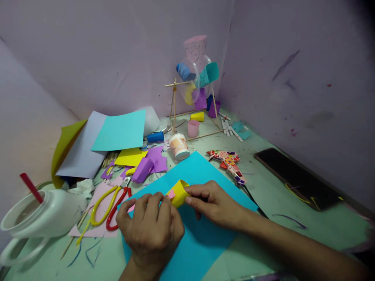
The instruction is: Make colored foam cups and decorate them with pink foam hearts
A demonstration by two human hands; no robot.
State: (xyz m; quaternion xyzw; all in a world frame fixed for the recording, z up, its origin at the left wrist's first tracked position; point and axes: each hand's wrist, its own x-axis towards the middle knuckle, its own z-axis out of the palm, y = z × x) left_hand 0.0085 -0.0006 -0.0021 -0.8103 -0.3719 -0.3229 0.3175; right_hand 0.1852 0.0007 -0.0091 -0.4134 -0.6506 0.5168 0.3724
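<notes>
A small yellow paper cup (179, 195) with a pink piece on its side is held over a blue sheet (202, 242). My right hand (213, 203) pinches the cup's rim between thumb and fingertips. On the cup's other side, my left hand (152, 226) is closed around its lower end, and its fingers partly cover a strip of pink paper. The inside of the cup is mostly out of sight. Left of my left hand lie scissors with yellow and red handles (109, 210).
A stick frame (175, 105) carrying colored cups stands at the back. A patterned glue gun (228, 162) and a black phone (293, 175) lie right, a white mug (55, 210) left. Colored sheets (120, 130) and a printed cup (179, 146) are behind.
</notes>
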